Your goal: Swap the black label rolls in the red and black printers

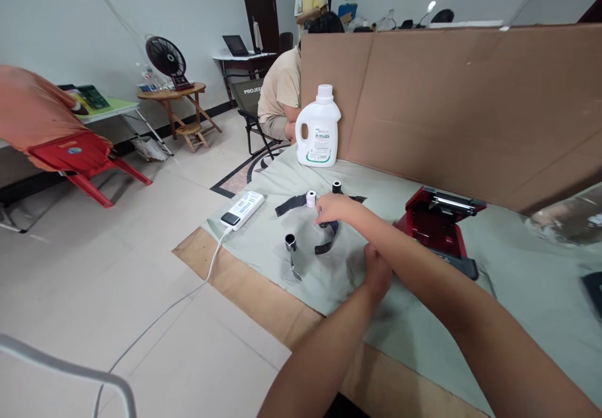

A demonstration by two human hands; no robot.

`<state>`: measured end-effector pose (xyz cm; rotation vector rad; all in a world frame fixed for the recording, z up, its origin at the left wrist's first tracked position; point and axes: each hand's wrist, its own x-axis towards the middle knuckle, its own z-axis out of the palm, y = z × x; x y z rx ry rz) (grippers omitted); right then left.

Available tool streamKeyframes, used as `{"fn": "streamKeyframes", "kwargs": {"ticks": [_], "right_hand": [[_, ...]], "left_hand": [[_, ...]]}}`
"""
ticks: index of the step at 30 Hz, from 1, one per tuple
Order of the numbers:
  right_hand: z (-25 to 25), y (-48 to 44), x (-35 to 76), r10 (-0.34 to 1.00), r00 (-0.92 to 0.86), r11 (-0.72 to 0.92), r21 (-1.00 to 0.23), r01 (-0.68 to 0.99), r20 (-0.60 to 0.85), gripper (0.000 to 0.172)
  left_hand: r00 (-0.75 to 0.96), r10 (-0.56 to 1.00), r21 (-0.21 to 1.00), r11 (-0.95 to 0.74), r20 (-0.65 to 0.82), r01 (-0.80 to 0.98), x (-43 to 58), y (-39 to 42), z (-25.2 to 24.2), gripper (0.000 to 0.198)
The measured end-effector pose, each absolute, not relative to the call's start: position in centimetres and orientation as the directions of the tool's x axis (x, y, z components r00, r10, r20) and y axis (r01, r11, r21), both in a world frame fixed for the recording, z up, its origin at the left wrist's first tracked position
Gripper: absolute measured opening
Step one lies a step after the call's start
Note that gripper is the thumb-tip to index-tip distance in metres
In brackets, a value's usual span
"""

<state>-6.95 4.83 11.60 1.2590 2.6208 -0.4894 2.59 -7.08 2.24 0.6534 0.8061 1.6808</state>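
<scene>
My right hand reaches across to the small rolls, its fingers bent closed over a dark roll that is mostly hidden. A dark curled strip trails from below those fingers. Just left of the hand stands a white roll with a black strip unrolled from it. Behind is another dark-rimmed roll, with part of a strip to its right. Nearer me stands a shiny silvery roll with its loose end on the cloth. My left hand is under my right forearm, slightly blurred, fingers mostly hidden.
An open red device sits right, partly behind my right arm. A white jug stands before a cardboard panel. A white power bank with a cable lies left on the greenish cloth. Other people sit and stand beyond.
</scene>
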Motion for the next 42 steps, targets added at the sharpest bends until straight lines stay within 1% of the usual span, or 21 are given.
{"fn": "streamKeyframes", "kwargs": {"ticks": [2, 4, 6, 8, 9, 10, 12, 14, 16, 19, 21, 23, 25, 28, 30, 32, 34, 36, 38, 40, 42], "right_hand": [[11.2, 3.7, -6.4, 0.746, -0.604, 0.579, -0.174, 0.796, -0.28, 0.021], [11.2, 3.0, -5.1, 0.771, -0.61, 0.571, -0.227, 0.789, -0.182, 0.023], [11.7, 2.3, -2.8, 0.792, -0.61, 0.542, -0.426, 0.724, -0.029, 0.025], [12.4, 1.2, 0.4, 0.822, -0.559, 0.456, -0.71, 0.537, 0.106, 0.025], [12.7, 0.4, 2.3, 0.844, -0.519, 0.387, -0.823, 0.416, 0.134, 0.025], [13.1, -0.6, 4.2, 0.864, -0.484, 0.312, -0.901, 0.302, 0.137, 0.026], [13.6, -2.6, 8.1, 0.898, -0.424, 0.18, -0.979, 0.1, 0.122, 0.023], [13.9, -4.5, 11.6, 0.917, -0.38, 0.11, -0.993, -0.044, 0.118, 0.02], [13.9, -5.7, 14.6, 0.933, -0.343, 0.09, -0.993, -0.081, 0.113, 0.022], [13.7, -6.2, 17.7, 0.975, -0.206, 0.096, -0.995, 0.03, 0.088, 0.039], [13.6, -6.0, 19.1, 0.993, -0.092, 0.085, -0.992, 0.095, 0.076, 0.049], [13.6, -5.6, 20.3, 0.996, -0.062, 0.063, -0.992, 0.112, 0.057, 0.053], [13.7, -5.3, 21.2, 0.993, -0.114, 0.047, -0.993, 0.104, 0.035, 0.054], [13.6, -5.2, 22.1, 0.975, -0.222, 0.049, -0.993, 0.108, 0.024, 0.059], [13.6, -5.3, 22.3, 0.951, -0.306, 0.081, -0.991, 0.102, 0.047, 0.072], [13.5, -5.4, 22.3, 0.921, -0.376, 0.138, -0.988, 0.068, 0.103, 0.088], [13.3, -5.5, 22.0, 0.919, -0.362, 0.185, -0.982, 0.046, 0.156, 0.1], [13.1, -5.3, 21.6, 0.945, -0.266, 0.212, -0.976, 0.049, 0.192, 0.106], [12.8, -5.1, 21.4, 0.962, -0.171, 0.223, -0.974, 0.036, 0.213, 0.107], [12.4, -4.7, 21.2, 0.963, -0.151, 0.228, -0.974, 0.007, 0.224, 0.099], [12.0, -4.4, 21.0, 0.959, -0.161, 0.233, -0.972, -0.019, 0.233, 0.084]], "left_hand": [[-0.243, 0.966, 0.799, -0.214, 0.088, -0.562, 2.3, -7.1, 2.3, 0.012], [-0.221, 0.966, 0.817, -0.234, 0.134, -0.528, 2.2, -7.1, 2.1, 0.014], [-0.196, 0.972, 0.838, -0.21, 0.126, -0.503, 2.3, -7.0, 1.7, 0.015], [-0.199, 0.974, 0.86, -0.194, 0.11, -0.473, 2.4, -6.9, 1.4, 0.017], [-0.216, 0.97, 0.867, -0.201, 0.112, -0.456, 2.3, -6.8, 1.3, 0.018], [-0.236, 0.964, 0.873, -0.218, 0.122, -0.436, 2.3, -6.7, 1.2, 0.019], [-0.275, 0.95, 0.89, -0.247, 0.145, -0.383, 2.0, -6.5, 1.2, 0.022], [-0.29, 0.944, 0.911, -0.25, 0.155, -0.327, 1.8, -6.6, 1.3, 0.025], [-0.277, 0.945, 0.929, -0.252, 0.176, -0.27, 1.7, -6.9, 1.4, 0.024], [-0.252, 0.932, 0.937, -0.306, 0.259, -0.17, 1.4, -8.0, 1.7, 0.022], [-0.255, 0.894, 0.916, -0.396, 0.369, -0.063, 1.0, -8.6, 2.0, 0.021], [-0.248, 0.821, 0.855, -0.514, 0.515, 0.074, 0.6, -8.9, 2.7, 0.021], [-0.206, 0.742, 0.769, -0.601, 0.638, 0.216, 0.2, -8.6, 4.0, 0.021], [-0.035, 0.699, 0.65, -0.643, 0.714, 0.405, 0.0, -7.5, 7.1, 0.021], [0.162, 0.715, 0.569, -0.654, 0.68, 0.498, 0.2, -6.7, 9.6, 0.026], [0.379, 0.732, 0.507, -0.672, 0.566, 0.541, 0.6, -6.0, 12.0, 0.038], [0.52, 0.736, 0.499, -0.677, 0.434, 0.541, 1.3, -5.5, 13.8, 0.044], [0.544, 0.756, 0.545, -0.647, 0.364, 0.533, 2.0, -5.1, 14.7, 0.043], [0.503, 0.796, 0.613, -0.591, 0.336, 0.525, 2.4, -4.9, 14.9, 0.038], [0.458, 0.832, 0.681, -0.533, 0.312, 0.503, 2.6, -4.7, 14.6, 0.03], [0.408, 0.863, 0.75, -0.477, 0.299, 0.458, 2.5, -4.3, 14.0, 0.023]]}}
